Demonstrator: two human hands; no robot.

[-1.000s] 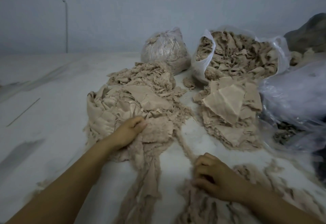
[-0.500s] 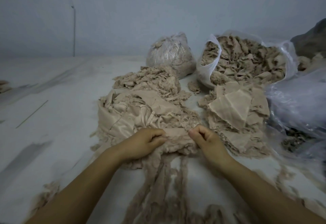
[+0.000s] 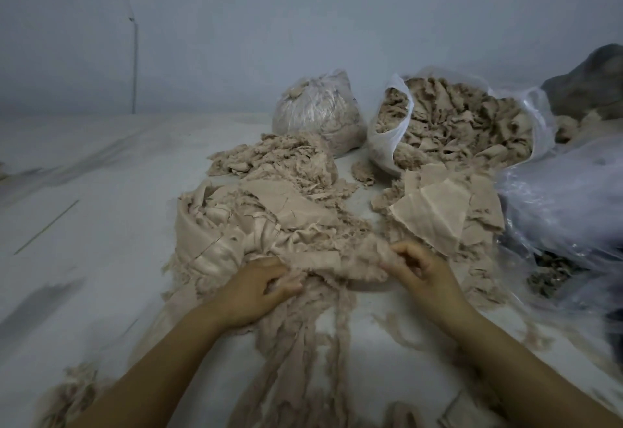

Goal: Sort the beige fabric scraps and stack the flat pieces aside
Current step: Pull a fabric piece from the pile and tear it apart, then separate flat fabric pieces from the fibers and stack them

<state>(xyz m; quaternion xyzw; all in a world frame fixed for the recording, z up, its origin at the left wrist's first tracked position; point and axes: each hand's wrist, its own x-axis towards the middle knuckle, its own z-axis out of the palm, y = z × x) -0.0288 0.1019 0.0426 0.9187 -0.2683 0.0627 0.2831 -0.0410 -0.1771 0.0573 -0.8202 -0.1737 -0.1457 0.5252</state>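
Observation:
A large heap of tangled beige fabric scraps (image 3: 256,222) lies in the middle of the pale surface, with long frayed strips (image 3: 303,343) trailing toward me. My left hand (image 3: 256,289) grips scraps at the heap's near edge. My right hand (image 3: 418,269) pinches the same bunch of cloth a little to the right. A stack of flat beige pieces (image 3: 435,215) sits to the right of the heap.
An open white plastic bag (image 3: 387,131) full of scraps and a closed clear bag (image 3: 317,107) stand at the back. Crumpled clear plastic (image 3: 566,205) lies at the right. A smaller shredded pile (image 3: 279,161) sits behind the heap. A wall rises behind.
My right hand has come up from the strips near me to the heap's near edge and taken hold of cloth. My left hand has curled tighter into the scraps.

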